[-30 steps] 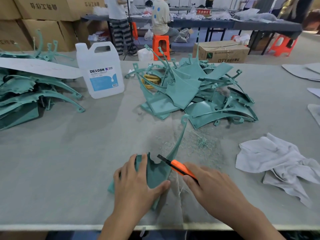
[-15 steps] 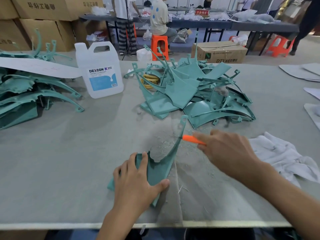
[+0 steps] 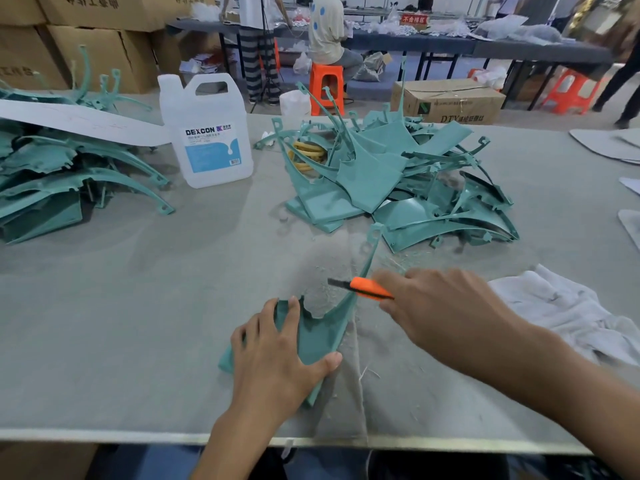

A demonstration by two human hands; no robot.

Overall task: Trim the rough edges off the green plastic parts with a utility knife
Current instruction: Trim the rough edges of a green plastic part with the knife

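A teal-green plastic part [image 3: 320,336], a wide curved panel tapering into a long thin strip, is lying near the front edge of the grey felt table [image 3: 121,323]. The left hand [image 3: 277,358] is pressing it flat, fingers spread. The right hand [image 3: 446,306] is gripping an orange utility knife [image 3: 369,289], its blade crossing the strip slightly lower than half a second ago; the left hand is staying put.

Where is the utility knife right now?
Head view, just right of centre: the right hand grips the utility knife, blade at the thin curved arm of the green part pressed down by the left hand.
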